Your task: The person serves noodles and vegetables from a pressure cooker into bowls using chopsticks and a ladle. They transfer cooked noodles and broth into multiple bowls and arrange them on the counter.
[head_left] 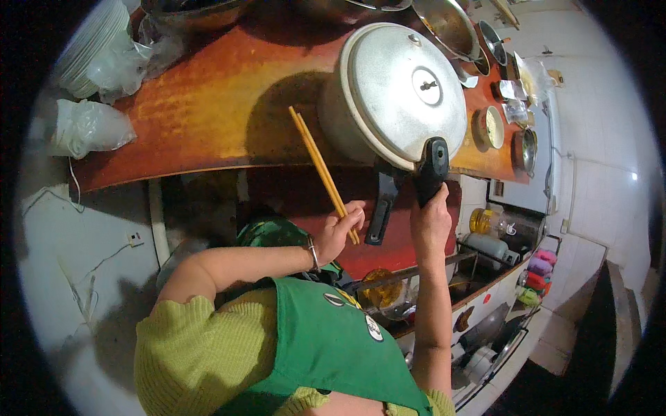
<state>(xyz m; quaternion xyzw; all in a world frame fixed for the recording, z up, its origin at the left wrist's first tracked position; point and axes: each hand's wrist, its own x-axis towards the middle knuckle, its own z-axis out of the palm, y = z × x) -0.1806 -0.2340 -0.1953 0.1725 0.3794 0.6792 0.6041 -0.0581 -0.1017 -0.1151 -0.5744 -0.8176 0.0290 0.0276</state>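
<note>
A large silver pressure cooker (337, 125) stands on the wooden table, its round metal lid (388, 73) resting on top. My right hand (431, 222) is closed around the black lid handle (432, 166). The pot's own black handle (381, 208) points toward me, left of the lid handle and out of line with it. A pair of wooden chopsticks (318, 163) is held in my left hand (338, 230), tips pointing up and away. That hand is just left of the pot handle, apart from it.
The reddish-brown table (201, 104) carries a stack of white plates (94, 48) and a plastic-wrapped bundle (90, 128) at left. Right of the cooker are a bowl with pale contents (490, 127) and a metal bowl (525, 150). A low shelf (472, 277) stands below.
</note>
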